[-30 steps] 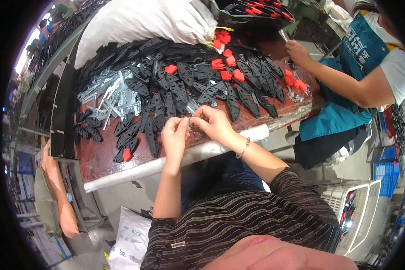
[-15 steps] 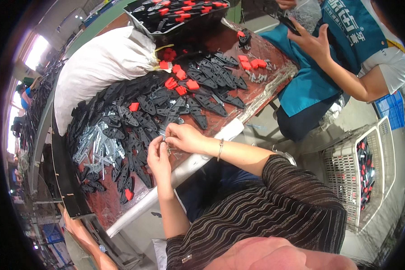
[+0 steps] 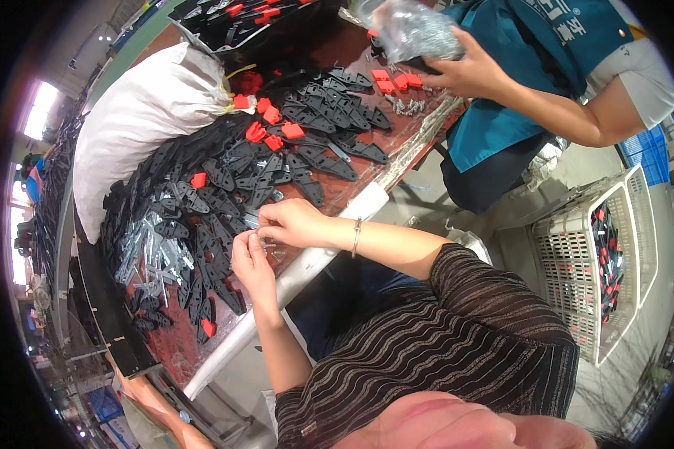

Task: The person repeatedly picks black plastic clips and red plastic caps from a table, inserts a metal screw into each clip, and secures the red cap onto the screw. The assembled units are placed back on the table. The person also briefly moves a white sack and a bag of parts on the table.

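Over the near edge of the red table (image 3: pixel 176 352), my left hand (image 3: pixel 252 266) and my right hand (image 3: pixel 296 223) meet with their fingertips pinched together. Whatever sits between the fingers is mostly hidden and too small to name. Beyond them spreads a heap of black, leaf-shaped plastic parts (image 3: pixel 221 217) with holes along them. Thin silvery metal strips (image 3: pixel 155 251) lie in a pile left of my hands. Small red plastic pieces (image 3: pixel 293 131) are scattered over the black parts, and one red piece (image 3: pixel 208 327) rests near the table's left front.
A full white sack (image 3: pixel 138 120) lies at the table's back left, beside a bin of black and red parts (image 3: pixel 240 19). At the right, a co-worker's hand (image 3: pixel 468 67) holds a clear plastic bag (image 3: pixel 412 34). A white crate (image 3: pixel 577 284) stands on the floor.
The view has shifted, so the table sits further left. My hands stay pinched together. The co-worker's hand has come down to the table with the plastic bag.
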### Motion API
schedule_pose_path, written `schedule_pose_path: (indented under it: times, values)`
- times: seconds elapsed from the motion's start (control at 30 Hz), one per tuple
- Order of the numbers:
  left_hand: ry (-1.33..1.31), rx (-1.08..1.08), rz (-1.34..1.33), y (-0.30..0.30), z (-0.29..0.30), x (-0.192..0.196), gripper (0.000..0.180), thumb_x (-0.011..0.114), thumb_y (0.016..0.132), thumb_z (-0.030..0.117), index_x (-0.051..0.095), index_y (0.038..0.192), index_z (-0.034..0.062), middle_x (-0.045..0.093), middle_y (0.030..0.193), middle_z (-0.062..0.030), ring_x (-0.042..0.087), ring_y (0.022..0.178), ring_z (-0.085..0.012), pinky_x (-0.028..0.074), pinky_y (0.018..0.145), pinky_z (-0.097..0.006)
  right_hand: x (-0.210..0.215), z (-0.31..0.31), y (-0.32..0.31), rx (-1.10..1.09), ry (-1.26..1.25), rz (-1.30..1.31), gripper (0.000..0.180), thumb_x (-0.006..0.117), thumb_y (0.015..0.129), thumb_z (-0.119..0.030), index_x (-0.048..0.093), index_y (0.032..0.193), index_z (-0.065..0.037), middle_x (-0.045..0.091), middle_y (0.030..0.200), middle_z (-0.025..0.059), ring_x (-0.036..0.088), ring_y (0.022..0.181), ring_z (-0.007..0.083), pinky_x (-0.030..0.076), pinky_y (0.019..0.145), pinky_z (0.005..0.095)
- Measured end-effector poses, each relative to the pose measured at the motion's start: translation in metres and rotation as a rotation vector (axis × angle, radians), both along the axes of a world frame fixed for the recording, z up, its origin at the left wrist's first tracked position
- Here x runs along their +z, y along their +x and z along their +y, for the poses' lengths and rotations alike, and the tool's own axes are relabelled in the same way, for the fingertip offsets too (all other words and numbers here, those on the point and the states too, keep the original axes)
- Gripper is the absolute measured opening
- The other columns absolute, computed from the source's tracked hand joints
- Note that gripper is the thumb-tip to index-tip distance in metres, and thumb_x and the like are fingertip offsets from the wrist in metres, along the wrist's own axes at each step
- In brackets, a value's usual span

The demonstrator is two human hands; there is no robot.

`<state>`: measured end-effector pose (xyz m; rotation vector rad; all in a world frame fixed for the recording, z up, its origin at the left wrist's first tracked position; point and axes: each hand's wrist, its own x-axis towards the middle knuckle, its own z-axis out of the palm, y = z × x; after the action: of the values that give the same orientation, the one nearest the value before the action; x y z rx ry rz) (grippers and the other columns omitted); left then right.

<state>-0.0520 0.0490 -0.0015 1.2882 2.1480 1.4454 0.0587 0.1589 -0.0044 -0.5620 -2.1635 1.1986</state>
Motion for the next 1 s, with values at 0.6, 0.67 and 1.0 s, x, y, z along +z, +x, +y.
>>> schedule_pose_path:
  times: [0.6,0.67,1.0]
  values:
    - [0.017,0.143,0.189,-0.004,0.0,-0.024,0.015,0.058,0.087,0.011,0.063,0.096,-0.0002,0.065,0.089,-0.0142,0.063,0.081,-0.0273,0.049,0.074,-0.034,0.135,0.037,0.068,-0.233,0.53,0.858,0.069,0.063,0.075,-0.001,0.017,0.126,0.005,0.049,0.073,0.0031,0.047,0.058,0.0088,0.043,0.07,0.0284]
    - [-0.013,0.167,0.283,-0.003,0.0,-0.024,0.014,0.059,0.086,0.013,0.063,0.095,0.0017,0.065,0.09,-0.0138,0.063,0.082,-0.0296,0.049,0.073,-0.036,0.13,0.027,0.062,-0.238,0.492,0.72,0.038,0.066,0.077,-0.002,0.045,0.109,0.002,0.051,0.067,0.0013,0.045,0.051,0.0093,0.037,0.053,0.0241]
    - [-0.02,0.161,0.401,0.001,0.002,-0.01,0.019,0.067,0.077,0.011,0.062,0.094,0.0042,0.059,0.094,-0.011,0.058,0.086,-0.0284,0.046,0.076,-0.037,0.017,0.02,0.044,-0.241,0.282,-0.073,0.03,0.065,0.077,-0.01,0.06,0.107,-0.01,0.062,0.09,0.0052,0.06,0.085,0.0248,0.049,0.072,0.0346]
